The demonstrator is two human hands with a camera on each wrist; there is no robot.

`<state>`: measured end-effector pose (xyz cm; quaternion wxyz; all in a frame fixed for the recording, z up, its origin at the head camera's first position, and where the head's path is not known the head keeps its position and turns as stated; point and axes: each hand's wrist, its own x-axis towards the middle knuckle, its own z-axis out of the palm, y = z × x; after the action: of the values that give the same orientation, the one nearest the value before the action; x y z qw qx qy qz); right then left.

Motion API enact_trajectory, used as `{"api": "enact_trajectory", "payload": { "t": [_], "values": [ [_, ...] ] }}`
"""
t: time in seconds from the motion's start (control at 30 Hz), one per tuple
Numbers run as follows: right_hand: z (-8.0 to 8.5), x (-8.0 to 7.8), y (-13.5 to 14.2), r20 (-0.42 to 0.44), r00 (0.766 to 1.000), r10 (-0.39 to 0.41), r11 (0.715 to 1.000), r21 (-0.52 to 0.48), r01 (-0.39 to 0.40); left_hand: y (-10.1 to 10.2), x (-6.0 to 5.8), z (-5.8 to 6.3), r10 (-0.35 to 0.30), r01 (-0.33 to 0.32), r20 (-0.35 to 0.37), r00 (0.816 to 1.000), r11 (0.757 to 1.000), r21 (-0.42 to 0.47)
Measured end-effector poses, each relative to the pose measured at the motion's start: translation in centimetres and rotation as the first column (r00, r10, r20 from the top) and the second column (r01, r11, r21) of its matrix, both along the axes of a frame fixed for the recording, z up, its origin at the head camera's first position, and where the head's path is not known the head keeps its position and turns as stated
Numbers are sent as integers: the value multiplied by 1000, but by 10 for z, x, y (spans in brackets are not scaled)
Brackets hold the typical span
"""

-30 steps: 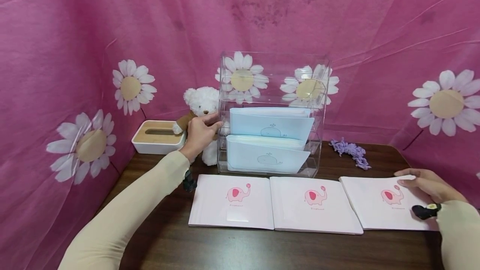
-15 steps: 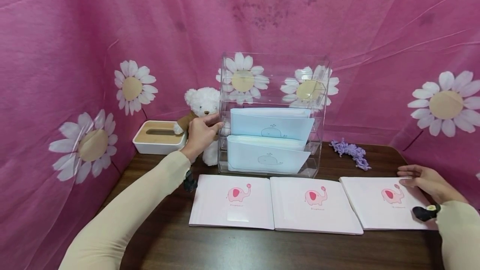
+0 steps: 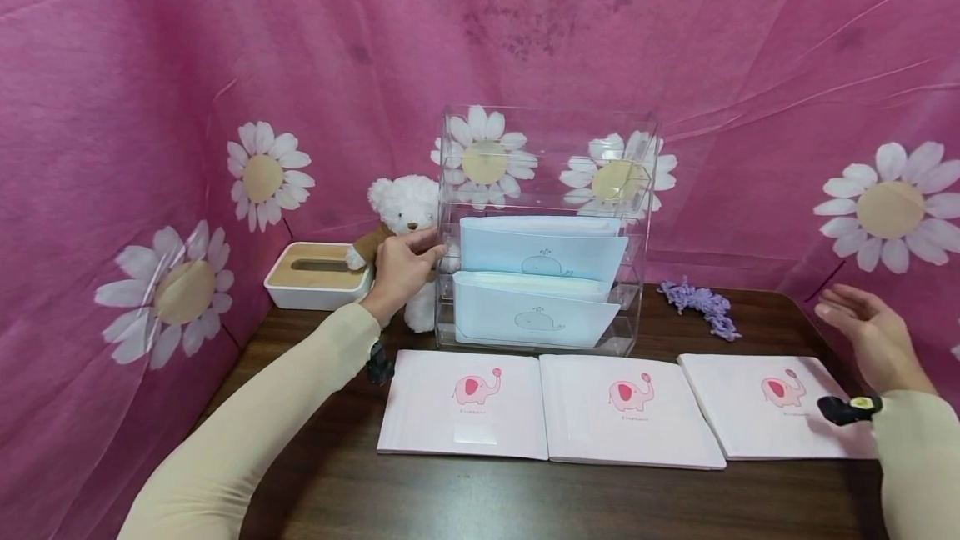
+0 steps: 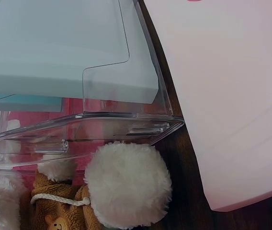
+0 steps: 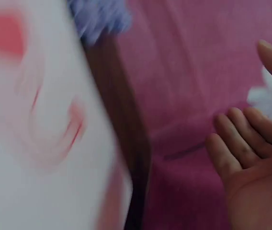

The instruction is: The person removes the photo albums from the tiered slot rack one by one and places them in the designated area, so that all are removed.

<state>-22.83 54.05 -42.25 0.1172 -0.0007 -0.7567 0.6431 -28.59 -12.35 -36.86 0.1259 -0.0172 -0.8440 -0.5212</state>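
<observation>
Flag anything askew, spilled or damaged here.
Slightly askew: the two pale-blue, whale-printed booklets in the clear plastic tiered rack. Their front top edges slope down rightward rather than running level. No spill or damage visible.

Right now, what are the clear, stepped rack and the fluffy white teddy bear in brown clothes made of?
The clear rack seems hard, glossy plastic, perhaps acrylic: it's see-through with shiny edges. The white teddy bear looks like soft, matte plush: its fur is fuzzy.

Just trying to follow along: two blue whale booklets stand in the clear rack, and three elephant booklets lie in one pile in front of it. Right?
The elephant booklets lie side by side, not in one pile, as the head view shows. The rest is right.
</observation>
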Motion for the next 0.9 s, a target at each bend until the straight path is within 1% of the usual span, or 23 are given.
{"api": "enact_trajectory", "payload": {
  "t": [0.03, 0.07, 0.1, 0.13, 0.17, 0.2, 0.27, 0.3, 0.37, 0.4, 0.43, 0.47, 0.5, 0.6, 0.63, 0.7, 0.8, 0.83, 0.9],
  "values": [
    [5, -1, -6, -65, 998, 23, 991, -133, -31, 0, 0, 0, 0, 0, -1, 1000, 1000, 0],
    [10, -2, -11, -130, 991, 43, 964, -255, -75, 0, 0, 0, -1, 1, -1, 1000, 1000, 1],
    [15, -4, -17, -186, 981, 58, 918, -376, -126, 0, 0, 0, -1, 1, -2, 1000, 1000, 1],
    [20, -5, -23, -238, 969, 67, 866, -468, -175, 0, 0, 0, -1, 1, -3, 1000, 1000, 2],
    [25, -7, -29, -275, 959, 71, 819, -532, -213, 0, 0, 0, -1, 1, -2, 1000, 1000, 2],
    [31, -8, -35, -303, 951, 68, 775, -583, -242, 0, 0, 0, 0, 0, -3, 1000, 1000, 4],
    [42, -10, -47, -352, 932, 83, 655, -686, -317, 0, 0, 0, 0, 0, -2, 1000, 1000, 0],
    [48, -11, -53, -376, 922, 93, 590, -725, -355, 0, 0, -1, -1, 1, -4, 1000, 1000, 0],
    [58, -14, -65, -424, 900, 103, 499, -761, -416, 0, 0, -1, -1, 1, -10, 1000, 1000, -3],
    [63, -15, -72, -452, 885, 111, 461, -766, -448, 0, 0, -1, 0, 0, -14, 1000, 1000, -4],
    [68, -16, -78, -478, 871, 117, 434, -764, -478, 0, 0, -1, -1, 1, -16, 1000, 1000, -7],
    [71, -18, -85, -503, 856, 121, 433, -749, -501, 0, 0, -1, -3, 3, -17, 1000, 1000, -6],
    [75, -19, -92, -521, 845, 124, 442, -733, -517, 0, 0, -1, -3, 3, -17, 1000, 1000, -4],
    [85, -22, -110, -555, 821, 135, 481, -688, -543, 0, 1, 0, -4, 4, -7, 1000, 1000, 3],
    [88, -23, -116, -559, 818, 137, 503, -672, -544, 0, 1, 0, -5, 5, -3, 1000, 1000, 6],
    [94, -24, -126, -560, 816, 147, 528, -653, -543, 0, 0, 0, -6, 6, 1, 1000, 1000, 9],
    [103, -26, -141, -566, 805, 176, 570, -608, -552, 0, 1, 0, -10, 10, 1, 1000, 1000, 14],
    [106, -27, -146, -571, 799, 189, 570, -599, -562, 0, 1, 0, -10, 10, -1, 1000, 1000, 14],
    [111, -28, -156, -575, 788, 220, 587, -567, -578, 0, 1, 0, -8, 8, -9, 1000, 1000, 15]
  ]
}}
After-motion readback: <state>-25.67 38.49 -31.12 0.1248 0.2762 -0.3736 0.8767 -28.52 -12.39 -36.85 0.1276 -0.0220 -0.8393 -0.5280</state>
